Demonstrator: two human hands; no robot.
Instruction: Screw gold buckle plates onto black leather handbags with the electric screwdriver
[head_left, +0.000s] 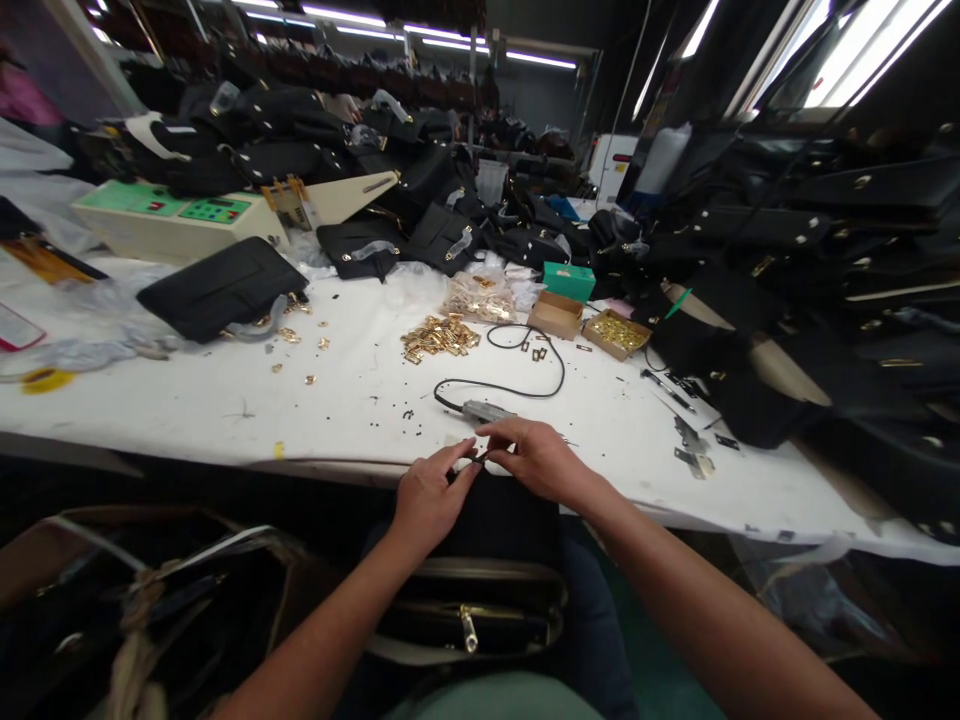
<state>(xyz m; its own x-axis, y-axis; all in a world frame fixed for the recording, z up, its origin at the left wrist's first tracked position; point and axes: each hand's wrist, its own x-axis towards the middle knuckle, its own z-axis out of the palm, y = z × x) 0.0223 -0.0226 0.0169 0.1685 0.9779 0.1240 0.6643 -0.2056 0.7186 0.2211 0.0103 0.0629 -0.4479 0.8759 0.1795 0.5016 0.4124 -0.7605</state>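
A black handbag rests on my lap against the table edge. Its mouth gapes towards me and shows a gold zipper pull. At the bag's far edge my left hand is closed, with thumb and fingers pressed on the edge. My right hand pinches something small and dark there, close to the left fingertips; its kind is too small to tell. Just beyond the hands lies a grey corded hand tool, partly hidden by the right hand.
Gold metal fittings lie heaped on the white table. Behind are a bag of fittings, a cardboard box of small gold parts and a green box. Black bags crowd the back and right. A cream machine stands left.
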